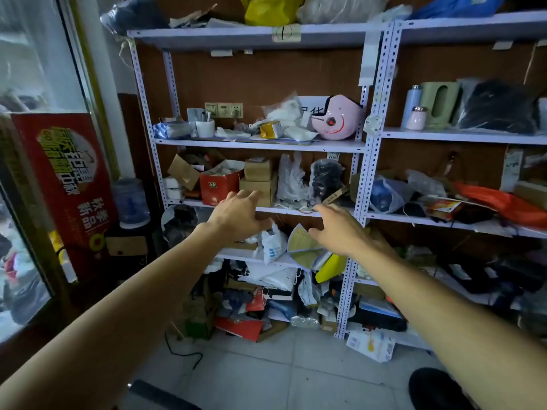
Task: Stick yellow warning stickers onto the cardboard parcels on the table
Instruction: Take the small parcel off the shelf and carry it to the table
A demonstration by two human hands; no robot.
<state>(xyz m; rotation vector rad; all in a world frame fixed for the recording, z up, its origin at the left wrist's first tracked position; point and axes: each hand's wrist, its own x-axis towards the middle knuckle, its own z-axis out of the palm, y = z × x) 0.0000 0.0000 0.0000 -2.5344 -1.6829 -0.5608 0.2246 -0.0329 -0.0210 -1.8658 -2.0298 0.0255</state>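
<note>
Both my arms stretch out toward a cluttered white metal shelf unit (257,145). My left hand (238,213) is open, fingers spread, in front of a stack of small cardboard boxes (257,180) on the middle shelf, beside a red open box (220,183). My right hand (340,229) is open too, fingers pointing left, level with the shelf edge below a black bag (325,176). Neither hand holds anything. No yellow stickers and no table show in this view.
A pink helmet (336,116) and a white cup (205,128) sit on the upper shelf. Bags, papers and boxes pile on the lower shelves and floor (266,371). A red poster (68,184) and a water bottle (130,201) stand at left. A second shelf unit (461,134) stands at right.
</note>
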